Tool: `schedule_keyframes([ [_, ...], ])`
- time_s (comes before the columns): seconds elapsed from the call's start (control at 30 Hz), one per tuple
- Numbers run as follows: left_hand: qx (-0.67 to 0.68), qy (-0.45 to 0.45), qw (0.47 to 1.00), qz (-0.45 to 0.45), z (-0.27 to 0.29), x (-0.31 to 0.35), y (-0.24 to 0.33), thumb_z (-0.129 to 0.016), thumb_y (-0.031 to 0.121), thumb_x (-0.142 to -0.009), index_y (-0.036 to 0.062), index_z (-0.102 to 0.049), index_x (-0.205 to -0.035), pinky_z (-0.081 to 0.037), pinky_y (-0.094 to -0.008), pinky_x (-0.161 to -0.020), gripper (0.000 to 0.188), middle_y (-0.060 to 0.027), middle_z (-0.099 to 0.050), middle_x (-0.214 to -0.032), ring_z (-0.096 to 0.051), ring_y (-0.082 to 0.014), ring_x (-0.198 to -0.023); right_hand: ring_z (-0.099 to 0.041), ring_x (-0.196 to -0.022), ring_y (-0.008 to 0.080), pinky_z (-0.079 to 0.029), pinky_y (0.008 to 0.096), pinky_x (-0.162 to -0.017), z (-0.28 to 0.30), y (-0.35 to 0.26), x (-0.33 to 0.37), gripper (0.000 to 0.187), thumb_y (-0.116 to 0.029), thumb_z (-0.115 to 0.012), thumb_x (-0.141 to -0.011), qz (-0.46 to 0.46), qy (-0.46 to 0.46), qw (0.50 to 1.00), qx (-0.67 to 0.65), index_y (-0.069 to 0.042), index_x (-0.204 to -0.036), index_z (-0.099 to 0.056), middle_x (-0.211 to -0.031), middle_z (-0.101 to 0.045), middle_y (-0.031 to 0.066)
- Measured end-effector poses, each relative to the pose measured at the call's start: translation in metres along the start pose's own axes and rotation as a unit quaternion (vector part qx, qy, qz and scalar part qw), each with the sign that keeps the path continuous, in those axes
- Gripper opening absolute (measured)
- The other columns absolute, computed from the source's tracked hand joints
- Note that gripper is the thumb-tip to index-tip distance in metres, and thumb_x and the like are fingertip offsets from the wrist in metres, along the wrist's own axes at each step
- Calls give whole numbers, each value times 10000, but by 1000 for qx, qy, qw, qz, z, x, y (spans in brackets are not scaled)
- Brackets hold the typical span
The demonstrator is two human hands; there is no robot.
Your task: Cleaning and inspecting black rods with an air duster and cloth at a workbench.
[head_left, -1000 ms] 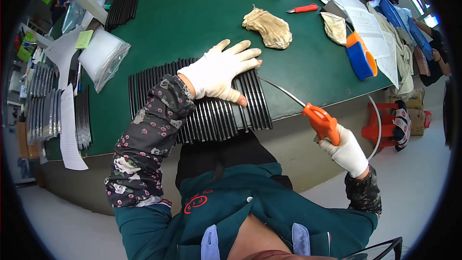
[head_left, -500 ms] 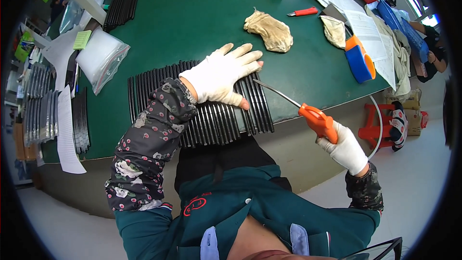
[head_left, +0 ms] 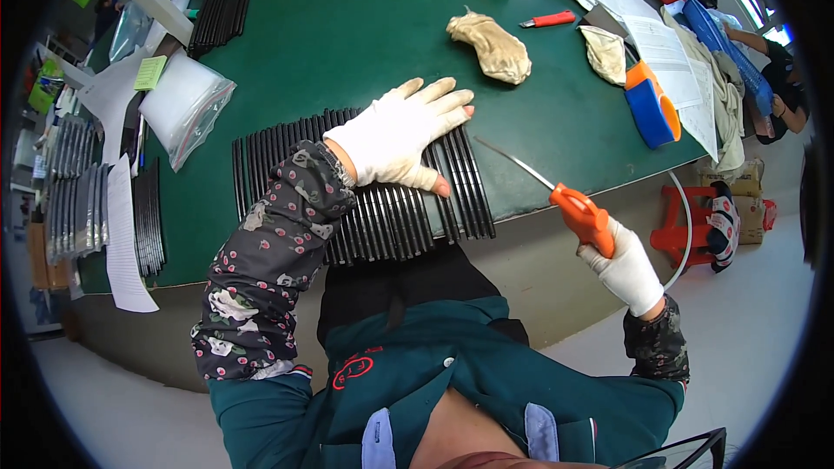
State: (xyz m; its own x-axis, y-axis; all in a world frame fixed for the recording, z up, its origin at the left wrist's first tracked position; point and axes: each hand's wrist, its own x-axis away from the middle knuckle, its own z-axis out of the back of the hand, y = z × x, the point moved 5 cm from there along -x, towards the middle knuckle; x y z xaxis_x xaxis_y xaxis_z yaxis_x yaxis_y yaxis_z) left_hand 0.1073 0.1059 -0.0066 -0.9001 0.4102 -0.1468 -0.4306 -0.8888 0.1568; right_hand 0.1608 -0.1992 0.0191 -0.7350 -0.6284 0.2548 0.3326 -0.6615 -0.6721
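Observation:
Slim black rods (head_left: 391, 221) lie side by side in a row along the near edge of the green table. My left hand (head_left: 395, 132), in a white glove with bare thumb tip, rests flat over the rods with its fingers spread. My right hand (head_left: 627, 271), gloved too, is closed round the orange handle of an air blow gun (head_left: 584, 217). The gun's thin metal nozzle points up and left, its tip just right of the rods and apart from them. Behind the grip a pale hose (head_left: 688, 230) runs up to the table edge.
A crumpled beige cloth (head_left: 493, 48) lies beyond my left hand, near a red utility knife (head_left: 549, 20). To the right are a blue-and-orange tape roll (head_left: 653, 113) and papers (head_left: 665, 56). More black rods (head_left: 221, 16) and a plastic bag (head_left: 187, 104) are at left. Another person (head_left: 782, 91) is far right.
The blow gun and my right hand have shifted slightly right, drawing the nozzle tip off the rods. The beige cloth has slid a little away and changed shape. My left hand stays put.

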Motion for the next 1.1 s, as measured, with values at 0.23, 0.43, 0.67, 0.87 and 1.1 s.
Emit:
schedule_keyframes([
  [0.23,-25,-13,1000,8,14,4,16,-518,753,-747,-1,-368,-1403,-233,-561,-1117,1011,-203,-337,-1480,-266,-409,-1393,-551,-749,83,-454,231,-664,6,19,12,232,-68,-675,-837,-112,-35,973,-197,-42,-1053,-595,-855,-622,1],
  [0.43,53,-19,998,-24,3,23,79,-497,671,-805,39,-403,-1394,-233,-578,-1107,869,-270,-299,-1467,-284,-445,-1373,-561,-788,96,-468,250,-738,-7,15,16,306,-55,-660,-845,-91,-102,980,-146,-47,-1142,-589,-881,-629,4],
  [0.67,36,-13,999,-23,2,33,77,-501,643,-817,40,-405,-1392,-225,-567,-1116,839,-246,-294,-1486,-269,-424,-1391,-573,-820,112,-469,272,-806,0,10,12,314,-26,-646,-846,-105,-119,981,-110,-34,-1153,-582,-874,-634,11],
  [0.87,48,-17,998,-26,2,32,79,-581,567,-773,5,-426,-1359,-218,-560,-1122,827,-236,-328,-1470,-278,-400,-1393,-583,-791,127,-472,269,-770,2,3,12,255,0,-633,-835,-78,-79,985,-132,-15,-1083,-577,-861,-626,25],
  [1.1,84,-13,996,-22,10,29,80,-718,400,-687,-15,-451,-1319,-254,-536,-1112,803,-230,-386,-1418,-320,-386,-1363,-593,-758,298,-483,346,-739,-5,-22,-1,278,-37,-669,-789,30,-45,999,2,-47,-1054,-586,-835,-616,133],
])
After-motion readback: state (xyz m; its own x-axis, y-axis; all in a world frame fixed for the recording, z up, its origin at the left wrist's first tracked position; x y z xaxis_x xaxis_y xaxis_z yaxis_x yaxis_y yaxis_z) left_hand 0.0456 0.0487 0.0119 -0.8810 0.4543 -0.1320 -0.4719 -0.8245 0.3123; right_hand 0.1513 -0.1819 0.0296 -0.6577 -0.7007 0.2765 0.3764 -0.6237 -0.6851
